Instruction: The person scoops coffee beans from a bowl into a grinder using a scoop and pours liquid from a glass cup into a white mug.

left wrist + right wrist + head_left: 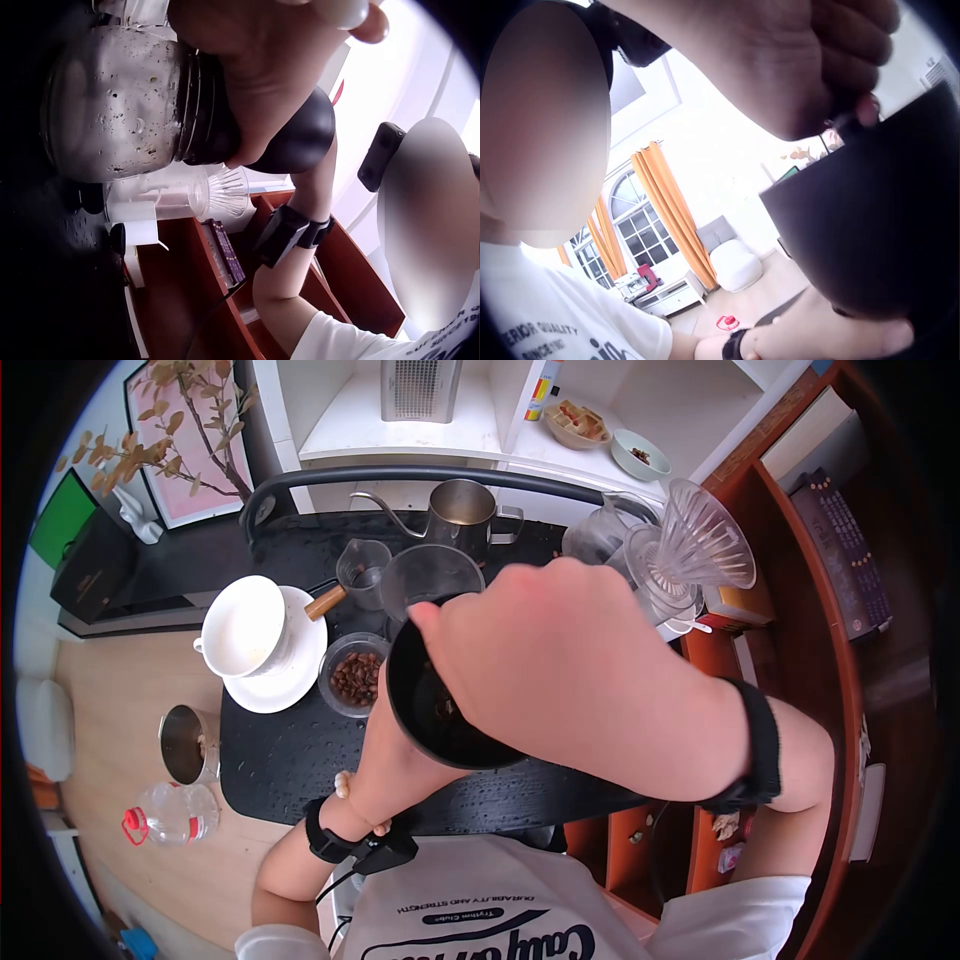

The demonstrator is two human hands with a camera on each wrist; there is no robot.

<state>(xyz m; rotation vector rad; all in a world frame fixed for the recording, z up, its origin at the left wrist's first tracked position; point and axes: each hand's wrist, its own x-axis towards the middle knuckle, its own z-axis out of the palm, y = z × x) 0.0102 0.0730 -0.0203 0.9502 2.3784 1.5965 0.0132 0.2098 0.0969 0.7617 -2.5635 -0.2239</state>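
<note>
Right hand (580, 670) is clamped over the top of a black grinder (440, 705), fingers curled on its rim or a knob there; the wrist view is too close to tell which. Left hand (400, 755) wraps the grinder from below, probably to brace it; the left wrist view shows the palm against its clear jar (112, 105). The grinder is held mid-air over the black table (290, 760), centre frame.

At 9 o'clock of the grinder: a bean cup (353, 677), then a white cup (243, 625) on a saucer. At 12: a steel kettle (462, 512). At 2: a clear dripper (700, 545).

Shirt print (465, 912) is upside down, partly legible: "DURABILITY AND STRENGTH".
</note>
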